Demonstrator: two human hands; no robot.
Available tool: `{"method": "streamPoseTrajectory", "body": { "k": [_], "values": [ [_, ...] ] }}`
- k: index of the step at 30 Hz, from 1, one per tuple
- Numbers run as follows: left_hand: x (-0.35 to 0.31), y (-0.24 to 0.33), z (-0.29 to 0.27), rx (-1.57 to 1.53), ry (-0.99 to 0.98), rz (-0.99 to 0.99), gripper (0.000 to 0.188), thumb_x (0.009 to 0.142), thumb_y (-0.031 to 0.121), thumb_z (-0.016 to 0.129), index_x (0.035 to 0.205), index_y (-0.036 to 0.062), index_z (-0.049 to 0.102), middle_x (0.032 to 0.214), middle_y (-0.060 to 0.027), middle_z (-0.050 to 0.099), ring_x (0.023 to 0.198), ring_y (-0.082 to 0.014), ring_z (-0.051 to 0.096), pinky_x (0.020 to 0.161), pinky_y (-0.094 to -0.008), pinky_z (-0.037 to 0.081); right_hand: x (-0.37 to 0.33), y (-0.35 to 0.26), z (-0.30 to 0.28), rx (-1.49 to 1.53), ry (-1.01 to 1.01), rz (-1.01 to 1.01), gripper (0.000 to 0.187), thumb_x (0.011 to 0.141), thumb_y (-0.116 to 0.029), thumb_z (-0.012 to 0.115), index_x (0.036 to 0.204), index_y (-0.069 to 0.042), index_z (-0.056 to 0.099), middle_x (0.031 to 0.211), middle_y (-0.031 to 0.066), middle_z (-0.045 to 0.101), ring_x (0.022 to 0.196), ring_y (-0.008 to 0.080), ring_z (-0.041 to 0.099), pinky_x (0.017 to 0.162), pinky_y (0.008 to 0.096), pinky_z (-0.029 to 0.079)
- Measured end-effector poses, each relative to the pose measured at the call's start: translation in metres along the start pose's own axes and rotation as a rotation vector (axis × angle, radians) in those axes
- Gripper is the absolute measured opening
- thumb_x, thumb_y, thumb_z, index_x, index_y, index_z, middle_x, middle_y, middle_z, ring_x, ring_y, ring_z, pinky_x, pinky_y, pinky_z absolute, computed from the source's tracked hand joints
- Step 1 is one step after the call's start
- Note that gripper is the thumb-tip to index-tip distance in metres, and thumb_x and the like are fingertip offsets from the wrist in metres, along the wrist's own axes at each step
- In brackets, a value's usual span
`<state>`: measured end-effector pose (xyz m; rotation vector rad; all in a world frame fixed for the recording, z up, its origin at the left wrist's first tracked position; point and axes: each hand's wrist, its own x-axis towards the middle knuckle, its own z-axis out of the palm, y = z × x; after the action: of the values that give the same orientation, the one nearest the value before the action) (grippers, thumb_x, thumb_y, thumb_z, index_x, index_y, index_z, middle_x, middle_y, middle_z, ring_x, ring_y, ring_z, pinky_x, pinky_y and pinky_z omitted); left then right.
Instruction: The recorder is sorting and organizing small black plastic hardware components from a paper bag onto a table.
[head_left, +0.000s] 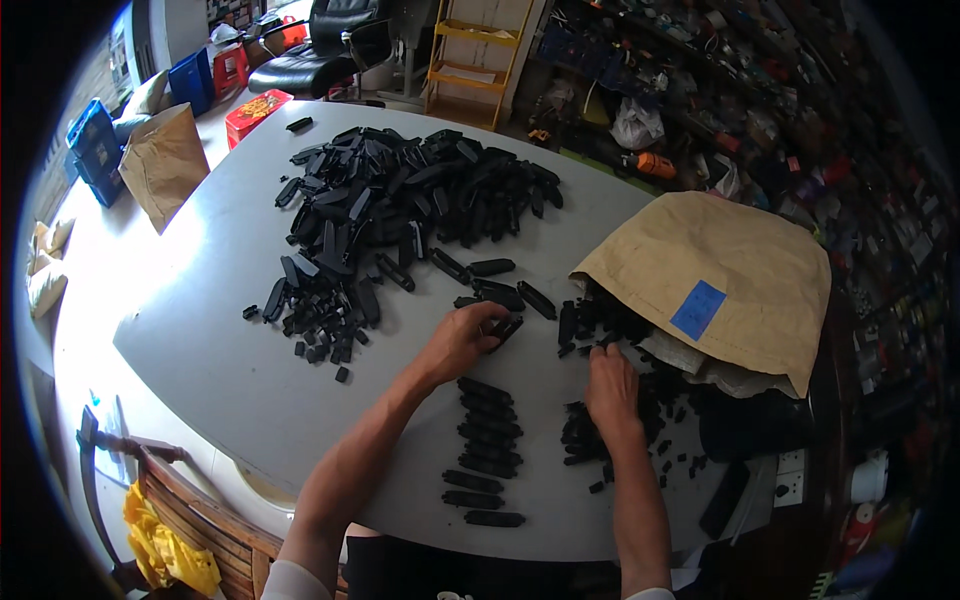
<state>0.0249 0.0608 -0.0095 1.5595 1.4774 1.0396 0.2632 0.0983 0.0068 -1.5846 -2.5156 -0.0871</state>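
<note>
My left hand (466,338) is closed round a long black plastic piece (507,332), held tilted above the middle of the table. My right hand (612,382) has its fingers pinched together at the edge of the small black parts (600,320) by the paper sack's mouth; what it grips, if anything, is too small to make out. Below my left hand, a column of long black pieces (488,430) lies side by side on the table. A few more long black pieces (491,267) lie loose just beyond that hand.
A large heap of black pieces (400,190) covers the table's far middle, with small black blocks (325,320) at its near left. The brown paper sack (740,260) lies on the right, open toward me. A wooden chair (190,500) stands at the near left.
</note>
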Motion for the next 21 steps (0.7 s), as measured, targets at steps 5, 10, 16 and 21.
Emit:
{"method": "streamPoseTrajectory", "body": {
  "k": [5, 10, 16, 21],
  "values": [
    [-0.004, -0.001, 0.002, -0.425, -0.002, -0.103, 0.049, 0.080, -0.003, 0.058, 0.127, 0.0101, 0.050, 0.082, -0.0024, 0.057, 0.073, -0.0125, 0.055, 0.065, -0.0265, 0.046, 0.004, -0.006, -0.004, 0.258, -0.054, -0.002, 0.011, 0.078, 0.005, 0.056, 0.087, 0.000, 0.055, 0.093, 0.0189, 0.055, 0.088, 0.0369, 0.057, 0.074, 0.0429, 0.047],
    [-0.005, -0.003, -0.006, -0.727, -0.044, -0.181, 0.046, 0.079, -0.004, 0.059, 0.121, 0.0126, 0.051, 0.084, -0.0014, 0.057, 0.071, -0.0100, 0.055, 0.063, -0.0256, 0.047, 0.007, -0.013, 0.005, 0.507, 0.081, -0.025, 0.004, 0.080, 0.003, 0.055, 0.082, 0.001, 0.054, 0.088, 0.0161, 0.056, 0.079, 0.0345, 0.056, 0.069, 0.0406, 0.045],
    [-0.010, -0.017, -0.005, -0.339, 0.107, -0.068, 0.030, 0.068, -0.002, 0.069, 0.095, 0.0088, 0.061, 0.084, -0.0029, 0.056, 0.073, -0.0142, 0.058, 0.062, -0.0294, 0.047, 0.005, -0.012, -0.011, 0.558, 0.046, -0.062, 0.008, 0.078, 0.001, 0.061, 0.084, 0.002, 0.056, 0.083, 0.0142, 0.057, 0.072, 0.0302, 0.058, 0.064, 0.0361, 0.047],
    [-0.018, -0.013, 0.000, 0.251, 0.268, 0.083, 0.022, 0.059, 0.003, 0.076, 0.077, 0.0047, 0.064, 0.082, -0.0079, 0.054, 0.076, -0.0243, 0.057, 0.066, -0.0336, 0.046, -0.005, -0.024, -0.021, 0.559, -0.285, -0.112, 0.018, 0.073, -0.002, 0.069, 0.087, 0.002, 0.058, 0.085, 0.0132, 0.058, 0.077, 0.0283, 0.061, 0.068, 0.0345, 0.049]
  ]
}}
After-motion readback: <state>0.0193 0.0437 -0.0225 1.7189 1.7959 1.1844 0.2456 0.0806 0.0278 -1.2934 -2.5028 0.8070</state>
